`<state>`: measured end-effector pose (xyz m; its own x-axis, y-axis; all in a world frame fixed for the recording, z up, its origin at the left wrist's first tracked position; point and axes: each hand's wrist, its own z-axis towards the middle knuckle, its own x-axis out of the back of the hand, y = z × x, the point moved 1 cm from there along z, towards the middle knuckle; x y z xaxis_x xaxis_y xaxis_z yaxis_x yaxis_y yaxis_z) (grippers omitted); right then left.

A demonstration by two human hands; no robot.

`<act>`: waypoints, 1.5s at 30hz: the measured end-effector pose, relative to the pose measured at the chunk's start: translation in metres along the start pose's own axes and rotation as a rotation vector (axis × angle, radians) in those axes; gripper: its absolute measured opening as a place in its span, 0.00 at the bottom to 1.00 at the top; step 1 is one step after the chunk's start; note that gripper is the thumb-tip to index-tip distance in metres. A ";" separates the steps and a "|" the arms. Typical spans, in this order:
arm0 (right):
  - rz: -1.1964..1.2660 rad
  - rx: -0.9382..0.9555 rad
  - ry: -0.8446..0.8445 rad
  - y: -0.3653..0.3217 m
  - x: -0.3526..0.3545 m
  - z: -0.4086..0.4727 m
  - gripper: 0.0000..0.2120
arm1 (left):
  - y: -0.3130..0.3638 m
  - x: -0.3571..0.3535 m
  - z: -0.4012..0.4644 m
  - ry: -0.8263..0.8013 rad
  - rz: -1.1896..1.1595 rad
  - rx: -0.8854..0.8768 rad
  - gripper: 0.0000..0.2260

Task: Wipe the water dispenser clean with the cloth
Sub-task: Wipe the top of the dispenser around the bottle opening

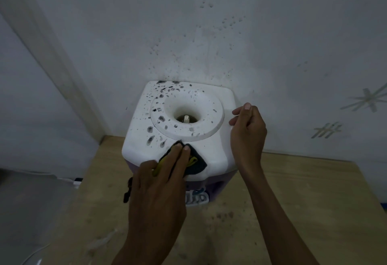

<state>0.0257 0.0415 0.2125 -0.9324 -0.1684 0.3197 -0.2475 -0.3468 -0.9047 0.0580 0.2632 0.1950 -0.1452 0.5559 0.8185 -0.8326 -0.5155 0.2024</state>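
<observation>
**On the Dispenser's Top, a Cloth Meets the Spatter**

On a wooden table point(303, 202) set against a white wall point(209, 34), a person wipes the white top of a small water dispenser point(213, 153), seen from a head-worn camera looking down.

The left hand point(159, 183) lies flat with straight fingers pressing a dark cloth point(196, 164), edged in yellow, onto the near edge of the top; the hand pins the cloth rather than gripping it, which suits a sliding stroke. The cloth sits just below the raised ring point(217, 118) around the bottle well, at the lower end of a band of dark spots point(161, 118) that covers the left and far side of the top. That placement suggests the stroke is aimed into the soiled part.

The right hand point(248, 130) hovers at the dispenser's right edge, fingers loosely curled and holding nothing; whether it touches the casing cannot be told. It looks placed to steady the light unit against the push.

Similar spots mark the wall above and the table in front. Most of the spatter on the top remains, so the job appears to be at an early stage.
</observation>
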 end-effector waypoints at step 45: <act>0.431 -0.311 0.110 0.008 0.009 0.002 0.18 | -0.010 0.006 -0.001 -0.012 -0.025 0.040 0.21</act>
<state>0.0164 0.0352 0.2087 -0.9846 -0.1317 -0.1150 0.1128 0.0242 -0.9933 0.0650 0.2726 0.1977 -0.1181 0.5610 0.8194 -0.8138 -0.5275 0.2438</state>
